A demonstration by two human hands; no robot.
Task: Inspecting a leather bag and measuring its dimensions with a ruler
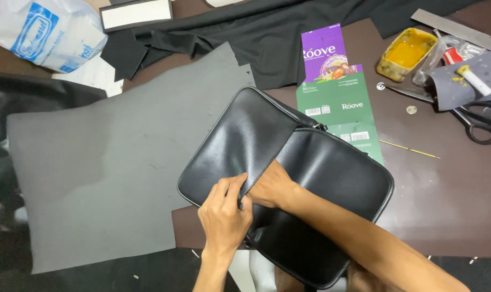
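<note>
- Head view: a black leather bag (288, 178) lies flat on the brown worktop (445, 205), its near corner hanging past the front edge and its left part resting on a large grey sheet (105, 162)
- The left hand (224, 216) pinches the edge of the bag's front flap between thumb and fingers, holding it lifted just off the body
- The right hand (272, 186) is pushed in under that flap; only its back and the wrist show, so I cannot tell whether its fingers are spread or curled around anything
- Step in hand, as I judge it: the flap is being held up while the other hand works or feels along the inside of the fold
- The next move seems to call for a steady pinch on the flap edge so it does not drop onto the hidden fingers, and a flat, even pressure from inside the bag
- Just beyond the bag lie flattened cardboard cartons (337, 92) in purple and green, partly under its far corner
- Black cloth (267, 32) is spread further back; a white plastic bag (45, 32) sits at the far left
- At the right, well apart from the hands, are a yellow glue tub (407, 54), black-handled scissors (472, 121), a metal ruler (456, 27) and a thin stick (410, 148)
</note>
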